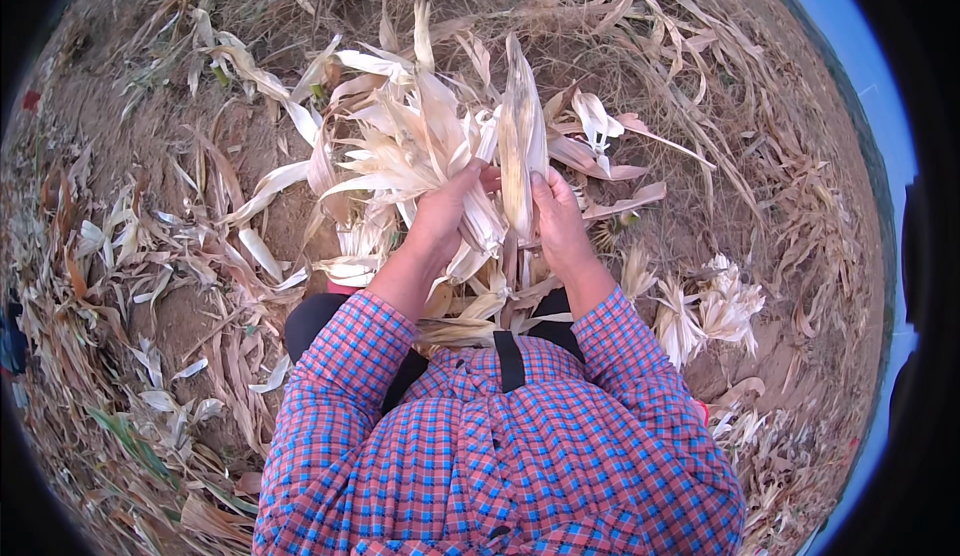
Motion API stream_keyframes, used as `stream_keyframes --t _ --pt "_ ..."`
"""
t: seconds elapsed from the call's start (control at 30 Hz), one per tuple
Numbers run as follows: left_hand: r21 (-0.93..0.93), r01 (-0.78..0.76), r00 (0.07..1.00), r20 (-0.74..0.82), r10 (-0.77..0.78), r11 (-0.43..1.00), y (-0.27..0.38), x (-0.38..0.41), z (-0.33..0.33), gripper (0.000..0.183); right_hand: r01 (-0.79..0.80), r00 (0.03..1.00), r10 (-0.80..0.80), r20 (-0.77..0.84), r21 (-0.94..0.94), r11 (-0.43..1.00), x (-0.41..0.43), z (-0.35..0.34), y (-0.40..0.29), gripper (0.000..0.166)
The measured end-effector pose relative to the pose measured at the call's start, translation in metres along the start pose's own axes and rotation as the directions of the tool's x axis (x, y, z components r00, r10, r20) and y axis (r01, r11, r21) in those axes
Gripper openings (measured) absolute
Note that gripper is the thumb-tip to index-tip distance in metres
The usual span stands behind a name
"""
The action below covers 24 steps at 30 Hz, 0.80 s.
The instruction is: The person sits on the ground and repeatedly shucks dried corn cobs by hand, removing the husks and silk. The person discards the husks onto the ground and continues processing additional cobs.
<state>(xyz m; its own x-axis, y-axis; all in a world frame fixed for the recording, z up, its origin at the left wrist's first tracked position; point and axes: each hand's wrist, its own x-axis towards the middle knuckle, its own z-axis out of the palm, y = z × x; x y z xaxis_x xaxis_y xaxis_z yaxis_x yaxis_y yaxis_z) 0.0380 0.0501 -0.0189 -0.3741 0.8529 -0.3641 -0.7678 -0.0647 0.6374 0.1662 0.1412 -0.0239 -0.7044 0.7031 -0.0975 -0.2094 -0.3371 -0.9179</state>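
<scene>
My left hand (442,214) grips a thick bunch of dry, pale corn husks (420,135), their leaves fanned out up and to the left. In my right hand (559,214) is a single long dried husk (521,128), held nearly upright, with a dark-streaked tan face. The thumb lies along its right edge. Both hands are close together in front of my lap, and the husk's lower end comes near the bunch's base. More loose husks (469,308) lie between my legs below the hands. Some fingers are hidden behind the husks.
Dry husks and leaves (255,248) litter the brown soil on the left. Two pale husk clusters (705,308) lie by my right arm. Dry stalks and grass (660,38) spread beyond the hands. A green leaf (131,443) shows at lower left.
</scene>
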Motion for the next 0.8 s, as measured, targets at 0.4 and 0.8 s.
stream_keyframes --t 0.4,0.8 --pt "0.04 0.114 0.988 0.099 -0.117 0.993 -0.001 -0.007 0.004 0.034 -0.092 0.996 0.089 0.032 0.129 0.987 0.003 -0.001 0.006 0.027" --pt "0.078 0.049 0.952 0.297 -0.07 0.996 -0.01 -0.006 0.001 0.037 -0.107 0.988 0.15 0.046 -0.499 0.86 0.009 -0.012 0.018 0.025"
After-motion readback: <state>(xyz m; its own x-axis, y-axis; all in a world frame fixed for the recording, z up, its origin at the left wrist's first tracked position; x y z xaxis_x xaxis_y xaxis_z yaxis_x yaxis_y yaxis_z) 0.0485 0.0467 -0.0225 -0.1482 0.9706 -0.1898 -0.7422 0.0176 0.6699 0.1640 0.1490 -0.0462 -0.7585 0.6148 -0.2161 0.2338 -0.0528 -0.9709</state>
